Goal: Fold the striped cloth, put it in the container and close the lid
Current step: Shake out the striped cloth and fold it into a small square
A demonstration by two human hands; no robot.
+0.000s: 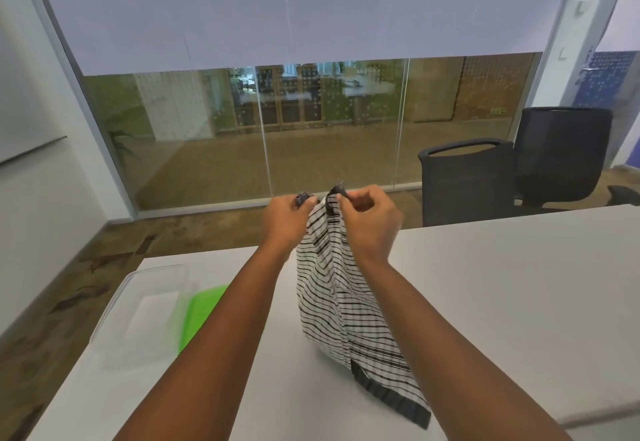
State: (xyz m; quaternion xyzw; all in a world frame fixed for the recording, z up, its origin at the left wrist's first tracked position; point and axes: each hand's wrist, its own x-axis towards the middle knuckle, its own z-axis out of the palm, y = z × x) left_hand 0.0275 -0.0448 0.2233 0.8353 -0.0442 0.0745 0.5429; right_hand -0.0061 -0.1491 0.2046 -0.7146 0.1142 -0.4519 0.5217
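The striped cloth (341, 305), white with black stripes and dark end bands, hangs above the white table (502, 284), its lower end trailing onto the tabletop. My left hand (285, 222) pinches one top corner. My right hand (370, 219) pinches the other top corner, close beside the left. A clear plastic container (138, 316) sits at the table's left edge, open. Its green lid (201, 312) lies just right of it, partly hidden by my left forearm.
Two black mesh office chairs (471, 181) stand beyond the table's far right side. A glass partition wall (270, 135) runs across the room ahead. Patterned carpet floor shows to the left of the table.
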